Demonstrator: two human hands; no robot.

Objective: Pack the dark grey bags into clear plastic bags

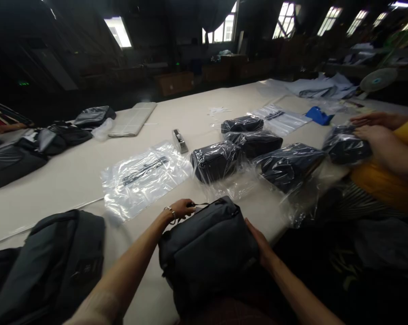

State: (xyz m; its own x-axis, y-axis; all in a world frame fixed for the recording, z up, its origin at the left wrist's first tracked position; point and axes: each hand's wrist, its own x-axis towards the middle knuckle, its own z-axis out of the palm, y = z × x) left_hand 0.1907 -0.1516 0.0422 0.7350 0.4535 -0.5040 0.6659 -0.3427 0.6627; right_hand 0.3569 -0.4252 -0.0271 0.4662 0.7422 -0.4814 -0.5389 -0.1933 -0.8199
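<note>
A dark grey backpack (207, 253) stands at the table's near edge, in front of my body. At its top left corner, my left hand (183, 209) has its fingers closed around the strap by the handle. Against the bag's right side rests my right hand (258, 237), its fingers partly hidden by the bag and the palm on the fabric. Beyond my left hand, a flat stack of clear plastic bags (146, 178) with dark printed strips lies on the table. Just past the backpack sits a dark bag wrapped in clear plastic (215, 160).
More dark backpacks (65, 257) lie at the left. Several plastic-wrapped bags (288, 164) cover the right of the white table (180, 108), with a tape dispenser (180, 141) behind. At the right, a person in yellow (393, 158) handles a wrapped bag.
</note>
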